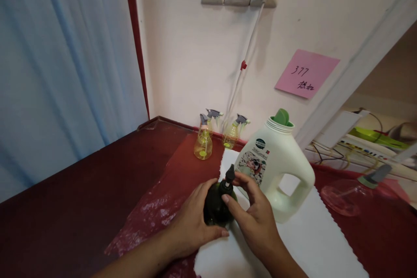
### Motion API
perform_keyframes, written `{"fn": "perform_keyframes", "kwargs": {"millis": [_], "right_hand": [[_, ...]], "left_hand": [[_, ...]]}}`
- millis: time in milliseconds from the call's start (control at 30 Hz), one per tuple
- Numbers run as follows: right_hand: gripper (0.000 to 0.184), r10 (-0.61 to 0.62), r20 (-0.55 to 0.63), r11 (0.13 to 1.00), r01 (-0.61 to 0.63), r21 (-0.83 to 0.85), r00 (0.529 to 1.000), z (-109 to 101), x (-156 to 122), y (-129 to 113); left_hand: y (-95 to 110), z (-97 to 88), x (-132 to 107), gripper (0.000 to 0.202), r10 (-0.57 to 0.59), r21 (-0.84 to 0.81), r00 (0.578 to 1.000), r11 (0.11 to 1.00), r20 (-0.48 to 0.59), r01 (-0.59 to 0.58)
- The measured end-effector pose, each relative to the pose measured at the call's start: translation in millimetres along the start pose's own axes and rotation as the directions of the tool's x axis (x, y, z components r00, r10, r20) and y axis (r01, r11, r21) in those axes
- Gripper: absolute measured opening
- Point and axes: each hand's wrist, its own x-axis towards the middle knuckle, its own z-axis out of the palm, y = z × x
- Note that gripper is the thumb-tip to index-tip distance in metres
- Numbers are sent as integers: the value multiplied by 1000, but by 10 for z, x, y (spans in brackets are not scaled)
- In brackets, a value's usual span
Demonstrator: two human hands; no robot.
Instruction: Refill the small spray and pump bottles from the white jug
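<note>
A dark green pump bottle (215,208) stands on the white cloth (293,247), its black pump head (230,176) pointing up. My left hand (192,221) is wrapped round the body of the bottle from the left. With thumb and fingers curved about the neck, my right hand (256,215) grips the bottle's collar just under the pump head. Right behind it is a large pale green jug (273,160) with a handle and a printed label. The jug's mouth is uncapped, and a green scoop-like piece (281,117) sits in it.
Several yellow-tinted spray bottles (203,145) stand by the wall. A clear bottle with a grey top (345,195) lies at the right, near a cluttered shelf (374,134). Red plastic sheeting (182,169) covers part of the dark red table (81,208). A blue curtain (65,61) hangs at left.
</note>
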Motion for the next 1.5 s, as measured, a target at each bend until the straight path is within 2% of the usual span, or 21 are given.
{"fn": "perform_keyframes", "kwargs": {"millis": [100, 267, 367, 500, 700, 900, 1033, 1233, 1400, 1500], "right_hand": [[43, 26, -31, 999, -27, -38, 999, -6, 3, 5], [43, -3, 85, 1000, 2, 18, 996, -29, 7, -6], [38, 2, 47, 1000, -2, -9, 999, -17, 22, -11], [43, 42, -9, 999, -42, -12, 999, -2, 40, -23], [51, 61, 54, 998, -61, 13, 997, -13, 15, -14], [46, 47, 35, 999, -46, -21, 998, 4, 0, -1], [44, 34, 85, 997, -39, 61, 996, 14, -16, -1], [35, 45, -17, 998, -44, 39, 999, 41, -37, 57], [40, 38, 14, 998, -39, 55, 999, 40, -52, 68], [37, 27, 10, 998, -28, 62, 1000, 59, -63, 62]], "left_hand": [[1, 1, -3, 102, -29, 14, 1000, 999, 3, 29], [50, -13, 2, 101, -36, -4, 999, 999, 14, 36], [57, -12, 4, 101, -31, 0, 999, 1000, 16, 31], [20, -2, -5, 104, -39, 33, 999, 999, 13, 39], [-7, 1, -12, 102, -6, 25, 1000, 1000, 16, 5], [1, -4, -3, 101, -15, 32, 1000, 999, 12, 15], [12, -5, 2, 101, -6, 16, 1000, 1000, 11, 6], [57, -19, 2, 100, -25, 17, 1000, 1000, 17, 25], [51, -18, 11, 101, -26, 3, 1000, 1000, 14, 26], [31, -13, 16, 100, -2, -4, 1000, 1000, 14, 2]]}}
